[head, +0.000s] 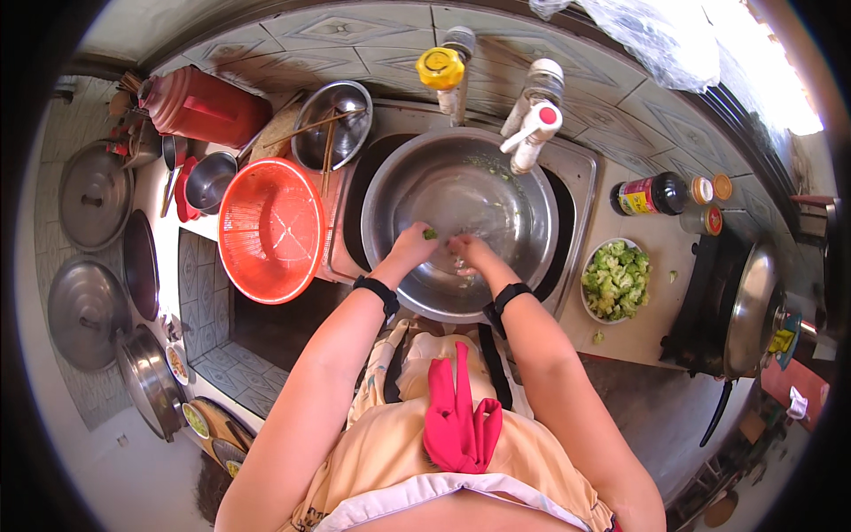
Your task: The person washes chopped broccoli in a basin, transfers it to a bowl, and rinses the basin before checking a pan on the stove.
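Observation:
A large stainless steel basin sits over the sink, with shallow water and small green bits inside it near the far wall. My left hand is over the basin's left part, its fingers closed around a small green vegetable piece. Close by on the right, my right hand reaches low into the basin. Its fingers are blurred, so whether they hold anything is unclear. A white bowl heaped with green broccoli florets stands on the counter to the right.
An orange-red plastic colander and a steel bowl with chopsticks stand left of the basin. Two taps, one yellow-handled and one white-handled, overhang its far side. A dark sauce bottle lies right, near a stove with a lidded pan.

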`<state>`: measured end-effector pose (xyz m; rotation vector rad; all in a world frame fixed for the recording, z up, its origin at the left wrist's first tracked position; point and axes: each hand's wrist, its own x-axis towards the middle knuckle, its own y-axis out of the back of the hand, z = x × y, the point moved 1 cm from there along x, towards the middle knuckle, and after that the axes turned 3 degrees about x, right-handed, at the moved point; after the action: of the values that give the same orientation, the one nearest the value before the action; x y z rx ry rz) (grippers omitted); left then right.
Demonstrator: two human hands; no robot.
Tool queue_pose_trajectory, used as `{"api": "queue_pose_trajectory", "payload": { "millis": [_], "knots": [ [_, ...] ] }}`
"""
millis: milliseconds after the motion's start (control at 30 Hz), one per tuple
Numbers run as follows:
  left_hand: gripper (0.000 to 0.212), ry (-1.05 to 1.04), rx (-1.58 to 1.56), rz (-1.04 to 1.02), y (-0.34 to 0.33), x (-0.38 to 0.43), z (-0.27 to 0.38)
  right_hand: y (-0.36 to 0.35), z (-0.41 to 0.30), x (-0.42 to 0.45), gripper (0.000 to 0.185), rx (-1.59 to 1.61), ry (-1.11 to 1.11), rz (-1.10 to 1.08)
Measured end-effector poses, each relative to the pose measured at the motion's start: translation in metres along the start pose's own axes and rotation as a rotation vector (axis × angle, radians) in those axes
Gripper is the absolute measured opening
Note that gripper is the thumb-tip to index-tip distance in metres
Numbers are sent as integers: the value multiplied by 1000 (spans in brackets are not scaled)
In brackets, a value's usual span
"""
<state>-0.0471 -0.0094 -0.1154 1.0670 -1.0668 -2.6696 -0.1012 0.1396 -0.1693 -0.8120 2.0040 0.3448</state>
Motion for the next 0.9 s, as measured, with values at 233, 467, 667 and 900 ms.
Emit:
{"api": "queue_pose_trajectory", "payload": {
  "millis": [233, 467, 667, 900],
  "knots": [
    [42, 179, -555, -168, 20, -8, -7, 5, -27, -10, 26, -55, 60, -79],
    [38, 52, -521, -241, 28, -17, 3, 83, -70, 6, 18, -719, 760, 716],
    [37, 35, -524, -295, 41, -15, -2, 66, -48, -3, 24, -1261, 191, 435],
    [38, -348, 92, -121, 2, 8, -28, 15, 5, -12, 32, -1154, 153, 18]
  ]
}}
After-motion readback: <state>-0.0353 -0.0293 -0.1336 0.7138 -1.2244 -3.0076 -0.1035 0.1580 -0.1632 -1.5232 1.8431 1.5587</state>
